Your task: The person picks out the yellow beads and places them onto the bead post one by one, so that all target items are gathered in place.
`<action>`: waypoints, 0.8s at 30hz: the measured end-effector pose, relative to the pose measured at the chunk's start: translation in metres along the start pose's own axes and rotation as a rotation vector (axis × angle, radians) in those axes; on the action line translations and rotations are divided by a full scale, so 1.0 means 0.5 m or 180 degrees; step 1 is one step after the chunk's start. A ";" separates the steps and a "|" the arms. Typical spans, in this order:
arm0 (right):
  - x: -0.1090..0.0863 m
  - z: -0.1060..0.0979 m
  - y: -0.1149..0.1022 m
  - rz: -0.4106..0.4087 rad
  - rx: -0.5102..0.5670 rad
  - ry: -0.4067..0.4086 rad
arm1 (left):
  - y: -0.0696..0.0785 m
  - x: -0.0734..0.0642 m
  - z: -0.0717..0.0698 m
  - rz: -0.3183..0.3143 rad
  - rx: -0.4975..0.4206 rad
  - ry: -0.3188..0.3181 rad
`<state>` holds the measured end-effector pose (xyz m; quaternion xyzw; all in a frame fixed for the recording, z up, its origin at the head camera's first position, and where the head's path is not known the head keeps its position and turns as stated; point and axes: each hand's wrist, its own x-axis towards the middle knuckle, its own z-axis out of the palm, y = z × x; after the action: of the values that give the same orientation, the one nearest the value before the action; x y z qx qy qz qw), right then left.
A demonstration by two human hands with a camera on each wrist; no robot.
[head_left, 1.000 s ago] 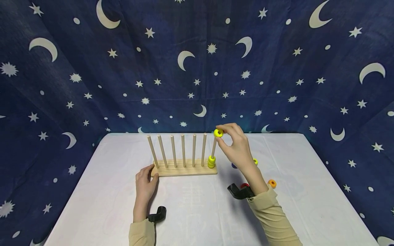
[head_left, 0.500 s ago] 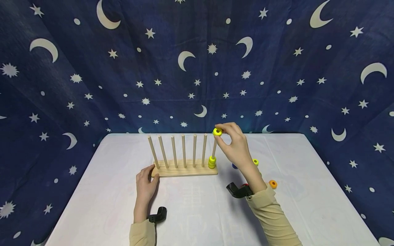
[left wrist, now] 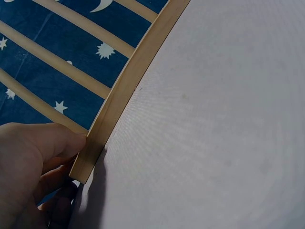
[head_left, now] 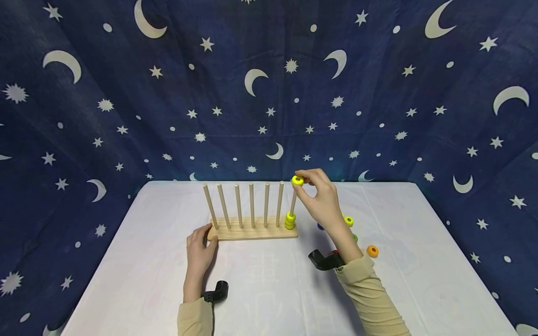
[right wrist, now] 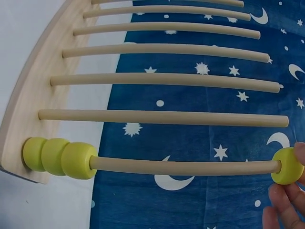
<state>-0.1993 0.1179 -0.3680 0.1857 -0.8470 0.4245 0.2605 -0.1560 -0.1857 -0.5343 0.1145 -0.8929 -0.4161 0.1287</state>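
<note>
A wooden peg rack with a flat base point(head_left: 252, 234) and a row of upright pegs stands on the table. My left hand point(head_left: 199, 251) grips the left end of the base, thumb at the front edge and fingers round behind. Between thumb and fingertips, my right hand point(head_left: 323, 203) pinches a yellow bead point(right wrist: 287, 168) at the top of the rightmost peg. The right wrist view has the peg's tip at the bead's hole. Three yellow beads point(head_left: 290, 220) are stacked at the foot of that same peg; the other pegs are bare.
Loose beads lie right of the rack, partly hidden by my right arm: a yellow bead point(head_left: 349, 221), an orange bead point(head_left: 373, 251), a blue bead point(head_left: 320, 227), a green bead point(head_left: 355, 237) and a bit of red. A dark blue star-patterned cloth point(head_left: 269, 93) hangs behind the table.
My right hand keeps the yellow bead at the peg's top, having shifted only slightly. More of the green bead now shows beside the right forearm. My left hand stays on the base.
</note>
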 end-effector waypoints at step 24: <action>-0.014 0.009 0.004 0.0148 0.0032 -0.0016 | -0.001 0.001 0.000 0.0017 0.0004 0.0025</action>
<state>-0.1962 0.1163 -0.3758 0.1684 -0.8496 0.4343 0.2475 -0.1562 -0.1861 -0.5349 0.1139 -0.8929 -0.4148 0.1331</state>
